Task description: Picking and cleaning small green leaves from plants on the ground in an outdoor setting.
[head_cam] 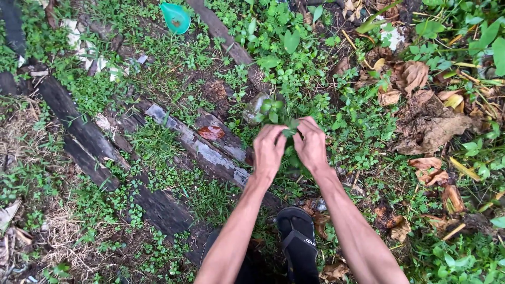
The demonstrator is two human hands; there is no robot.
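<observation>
My left hand [269, 150] and my right hand [311, 144] are close together above the ground, both with fingers closed on a small green leafy plant [276, 112]. Its round leaves stick up above my fingertips and its stem runs down between my hands. Below my forearms my foot rests in a black sandal [298, 239]. Whether the plant is rooted in the soil is hidden by my hands.
Dark rotting wooden planks [94, 139] lie diagonally across the weedy ground at left. A teal plastic scoop-like object [175, 17] lies at the top. Dry brown leaves [428, 123] cover the right side. A grey stone [254, 108] sits beside the plant.
</observation>
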